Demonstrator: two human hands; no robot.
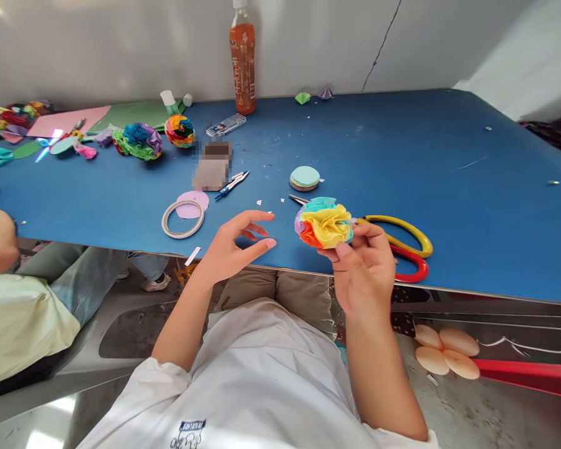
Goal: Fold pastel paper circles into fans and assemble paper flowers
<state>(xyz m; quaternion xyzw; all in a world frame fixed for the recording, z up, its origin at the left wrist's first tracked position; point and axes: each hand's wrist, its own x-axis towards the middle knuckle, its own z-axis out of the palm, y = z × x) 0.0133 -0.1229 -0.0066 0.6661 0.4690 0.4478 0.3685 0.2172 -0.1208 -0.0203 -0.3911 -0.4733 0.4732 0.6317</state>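
Head-worn, looking forward and down from close above the fingers (262,218); beyond the fingers, blue counter (449,162) running to the wall; below them, own lap. Only one view.

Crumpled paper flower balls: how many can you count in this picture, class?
3. One paper flower is in the right hand; two flower balls lie at the table's far left. The scrap pile there may hide more.

Bright even daylight, soft shadows, wide-angle bending at edges, one pixelated patch.
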